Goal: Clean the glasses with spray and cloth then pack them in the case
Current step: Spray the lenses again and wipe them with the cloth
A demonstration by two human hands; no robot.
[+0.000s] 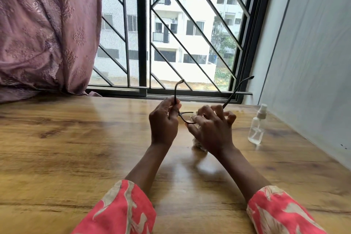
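Observation:
Dark-framed glasses point(183, 117) are held above the wooden table point(76, 138), their temple arms open and pointing up toward the window. My left hand point(164, 121) grips the frame at its left hinge. My right hand point(210, 127) presses a pale cloth point(198, 143) against a lens; the cloth is mostly hidden behind that hand, with a bunch hanging below it. A small clear spray bottle point(256, 127) with a white nozzle stands upright on the table, to the right of my hands. No case is in view.
A barred window point(171, 34) runs along the table's far edge. A mauve curtain point(47, 30) hangs at the left and rests on the table's corner. A grey wall point(313, 53) borders the table on the right.

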